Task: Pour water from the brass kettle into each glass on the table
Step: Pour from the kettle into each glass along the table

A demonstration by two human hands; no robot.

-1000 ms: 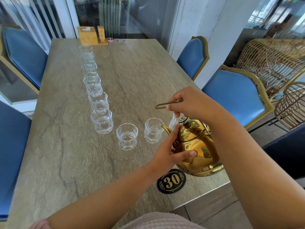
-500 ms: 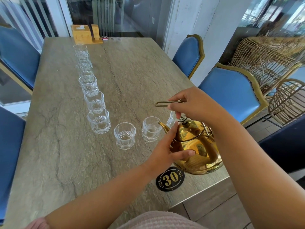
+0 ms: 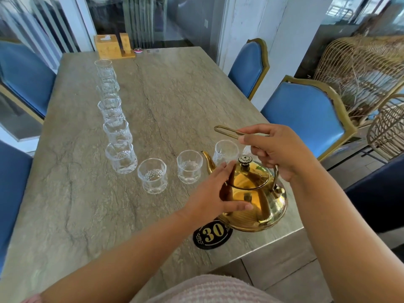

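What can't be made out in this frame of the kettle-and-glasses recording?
Head view only:
- Water level inside the brass kettle: lid on, walls opaque.
- Kettle's near-left side: covered by the left hand.
- Glass behind the spout: base hidden by the kettle; contents unclear.
- Far glasses: they overlap in a line, so count and fill are uncertain.
- Right hand on the handle: palm-side grip faces away.
- Number plaque: upper edge hidden by kettle.

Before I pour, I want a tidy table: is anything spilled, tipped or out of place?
Nothing stands out. The glasses stand upright, the table looks dry, and the kettle sits upright near the edge between both hands.
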